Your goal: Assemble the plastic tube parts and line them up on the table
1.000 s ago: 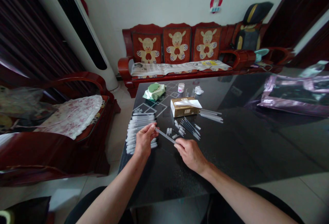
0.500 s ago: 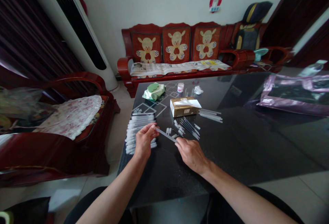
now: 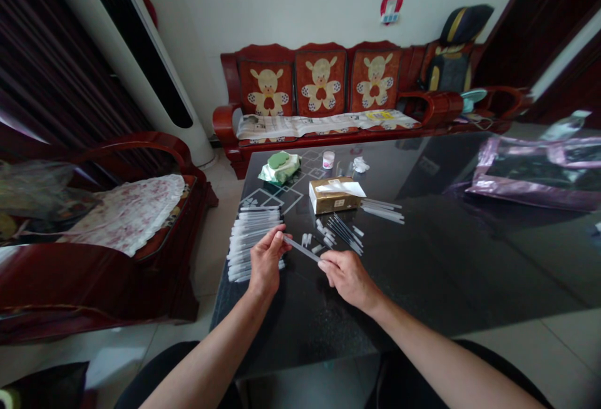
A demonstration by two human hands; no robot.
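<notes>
Between my two hands a frosted white pen barrel (image 3: 303, 250) slants over the table. My left hand (image 3: 268, 257) pinches its upper left end with thumb and fingers. At the lower right end, my right hand (image 3: 348, 276) grips it, fingers curled and the tip hidden. Left of and partly behind my left hand lies a row of frosted white pens (image 3: 248, 233), stacked side by side. Just beyond the held barrel are small white pen caps (image 3: 325, 232) and several thin dark pen refills (image 3: 346, 233). More white barrels (image 3: 382, 210) lie farther right.
A gold tissue box (image 3: 335, 197) stands behind the refills on the black table (image 3: 422, 258). Farther back are a green wipes pack (image 3: 280, 168), a small white cup (image 3: 328, 159) and crumpled tissue (image 3: 360, 165). A purple-edged plastic bag (image 3: 530, 199) lies at right. A wooden sofa (image 3: 225, 122) stands behind.
Both hands keep their grip on the pen barrel, with only slight shifts. The whole view has drifted a little, and objects on the table stay in place.
</notes>
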